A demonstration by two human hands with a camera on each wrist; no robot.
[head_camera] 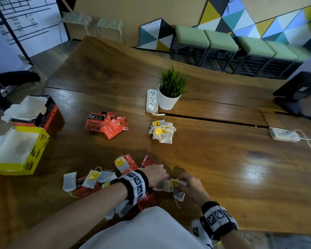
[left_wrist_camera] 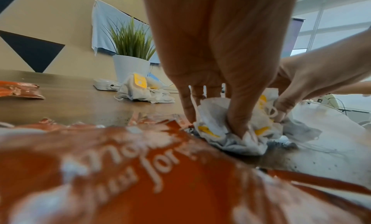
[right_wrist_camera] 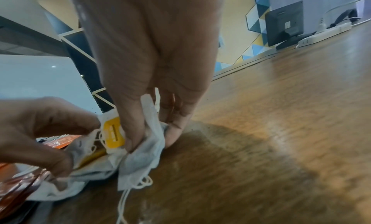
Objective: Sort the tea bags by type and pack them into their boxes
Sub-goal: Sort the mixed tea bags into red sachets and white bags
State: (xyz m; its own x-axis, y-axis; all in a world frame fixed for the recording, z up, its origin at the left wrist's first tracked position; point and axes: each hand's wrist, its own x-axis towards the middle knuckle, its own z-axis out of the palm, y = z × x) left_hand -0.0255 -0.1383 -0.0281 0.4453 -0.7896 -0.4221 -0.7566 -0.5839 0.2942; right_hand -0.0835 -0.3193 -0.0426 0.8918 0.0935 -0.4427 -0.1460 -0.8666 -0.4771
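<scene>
Near the table's front edge both hands gather a bunch of white tea bags with yellow tags (head_camera: pixel 172 186) (left_wrist_camera: pixel 236 129) (right_wrist_camera: pixel 120 141). My left hand (head_camera: pixel 157 174) (left_wrist_camera: pixel 218 110) curls its fingers and thumb round the bunch. My right hand (head_camera: pixel 190 184) (right_wrist_camera: pixel 152 132) pinches bags from the other side. Around my left wrist lies a mixed heap of red sachets (head_camera: pixel 133 163) (left_wrist_camera: pixel 140 172) and white bags (head_camera: pixel 92 177). Further back lie a sorted red sachet pile (head_camera: pixel 106 124) and a white bag pile (head_camera: pixel 162 131) (left_wrist_camera: pixel 140 91). An open yellow box (head_camera: pixel 25 151) and an open red box (head_camera: pixel 43 114) stand far left.
A potted plant (head_camera: pixel 171 90) and a white power strip (head_camera: pixel 152 100) stand behind the white pile. A second power strip (head_camera: pixel 284 134) with its cable lies at right, a dark monitor (head_camera: pixel 300 90) behind it. Green stools (head_camera: pixel 221 40) line the far wall.
</scene>
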